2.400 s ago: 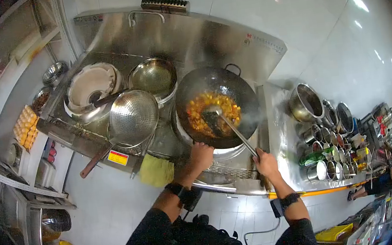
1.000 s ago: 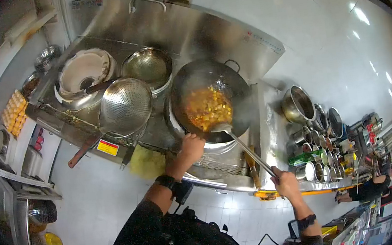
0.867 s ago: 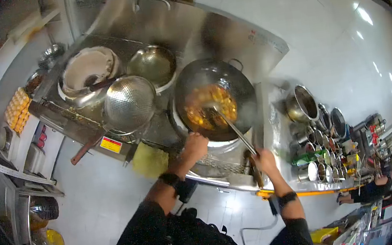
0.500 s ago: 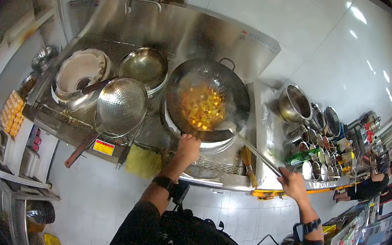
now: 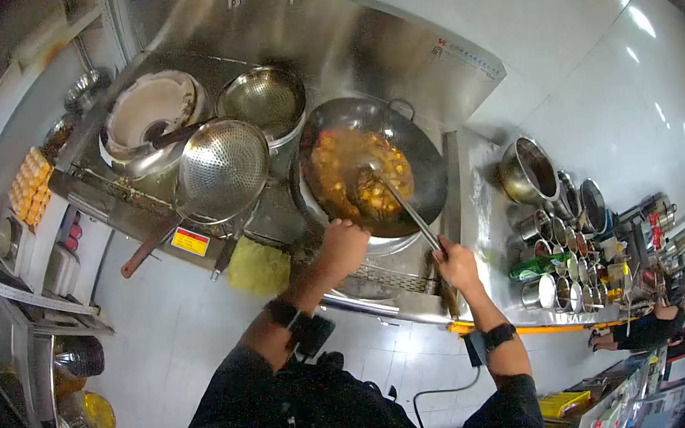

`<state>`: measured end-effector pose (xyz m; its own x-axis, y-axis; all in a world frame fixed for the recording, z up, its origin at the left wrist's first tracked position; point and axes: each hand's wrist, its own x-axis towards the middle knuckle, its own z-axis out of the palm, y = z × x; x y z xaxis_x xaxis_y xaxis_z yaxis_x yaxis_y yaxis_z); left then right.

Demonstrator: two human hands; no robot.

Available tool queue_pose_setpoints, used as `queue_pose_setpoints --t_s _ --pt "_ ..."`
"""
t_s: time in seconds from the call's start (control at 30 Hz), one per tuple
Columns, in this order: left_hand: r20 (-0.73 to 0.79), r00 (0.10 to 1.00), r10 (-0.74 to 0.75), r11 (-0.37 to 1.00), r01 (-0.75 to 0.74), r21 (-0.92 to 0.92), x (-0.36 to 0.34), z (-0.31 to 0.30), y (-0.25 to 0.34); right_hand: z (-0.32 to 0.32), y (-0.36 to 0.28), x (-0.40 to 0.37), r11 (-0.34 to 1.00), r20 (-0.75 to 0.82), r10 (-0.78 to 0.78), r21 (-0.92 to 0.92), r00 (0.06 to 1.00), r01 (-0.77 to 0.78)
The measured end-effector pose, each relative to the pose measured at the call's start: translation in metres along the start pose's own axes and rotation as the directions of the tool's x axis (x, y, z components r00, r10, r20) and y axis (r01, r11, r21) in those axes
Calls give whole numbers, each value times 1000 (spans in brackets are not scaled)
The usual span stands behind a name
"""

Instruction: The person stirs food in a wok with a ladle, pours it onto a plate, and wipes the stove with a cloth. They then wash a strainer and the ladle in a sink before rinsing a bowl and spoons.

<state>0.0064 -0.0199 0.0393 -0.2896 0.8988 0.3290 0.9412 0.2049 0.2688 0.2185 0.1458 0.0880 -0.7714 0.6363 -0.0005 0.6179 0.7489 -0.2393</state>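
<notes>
A dark wok (image 5: 427,171) sits on a burner, tilted a little. Diced yellow food in reddish-brown sauce (image 5: 390,181) spreads across its inside, with faint steam. At the wok's near rim, my left hand (image 5: 343,250) is closed in a fist; the fingers hide the part it grips. My right hand (image 5: 458,266) is wrapped around the long handle of a metal ladle (image 5: 407,206), whose head reaches into the middle of the food and is partly hidden by it.
Left of the wok are a perforated strainer (image 5: 222,169), a second perforated bowl (image 5: 263,102) and another burner (image 5: 155,113). A yellow-green cloth (image 5: 258,267) lies at the stove's front edge. To the right stand a steel pot (image 5: 528,172) and several seasoning containers. A person (image 5: 651,327) is farther right.
My right hand has moved left and up, pushing the ladle's head from the wok's near rim into the food. The food has shifted and spread. My left hand stays at the rim.
</notes>
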Motion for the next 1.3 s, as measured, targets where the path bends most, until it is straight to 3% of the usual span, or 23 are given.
queue_pose_setpoints --t_s 0.03,0.07,0.17,0.27,0.37,0.5,0.6,0.67,0.8,0.83,0.9,1.03,1.1,1.2,1.3 --pt "-42 998 38 999 -38 -12 0 -13 0 -3 -6 0 1000 -31 3 31 1000 -2" --pt "-58 997 40 998 -43 -36 1 -16 -2 -11 -5 -14 994 10 105 9 994 -105" --pt "67 998 -11 1000 12 -2 5 19 -11 -61 12 -60 999 22 13 -33 1000 -13" --pt "-62 998 -19 999 22 35 -1 51 -17 -101 21 -102 988 64 34 -152 997 -24" --pt "-69 998 -9 998 13 62 2 57 -18 -126 6 -122 987 137 74 -149 988 -53" --pt "-18 999 -34 998 35 52 3 56 -17 -101 2 -104 964 152 31 -264 988 10" --pt "3 999 -43 998 42 38 5 52 -18 -41 22 -54 959 148 56 -284 987 -12" --pt "34 998 -49 999 48 24 4 53 -17 -11 22 -15 984 52 47 -175 998 -37" --pt "-277 960 39 988 -78 -131 -3 12 0 8 0 1 999 -142 -2 -47 990 -5" --pt "-217 976 22 994 -44 -98 -2 11 1 -2 -16 -10 991 -114 113 79 987 -105" --pt "-139 990 6 996 -18 -90 -3 29 -3 -3 -14 -36 971 -132 136 215 982 -106" --pt "-140 990 -11 997 0 -77 1 41 -6 34 21 -92 932 -141 200 332 970 -144" --pt "-122 993 -5 1000 2 -31 2 43 -5 54 29 -111 942 -157 228 286 961 -177" --pt "-125 992 32 992 -47 -118 0 39 -9 70 31 -122 925 -81 298 272 951 -267" --pt "-142 990 -3 962 -37 -272 -1 17 -5 73 26 -113 916 -140 239 362 961 -175"
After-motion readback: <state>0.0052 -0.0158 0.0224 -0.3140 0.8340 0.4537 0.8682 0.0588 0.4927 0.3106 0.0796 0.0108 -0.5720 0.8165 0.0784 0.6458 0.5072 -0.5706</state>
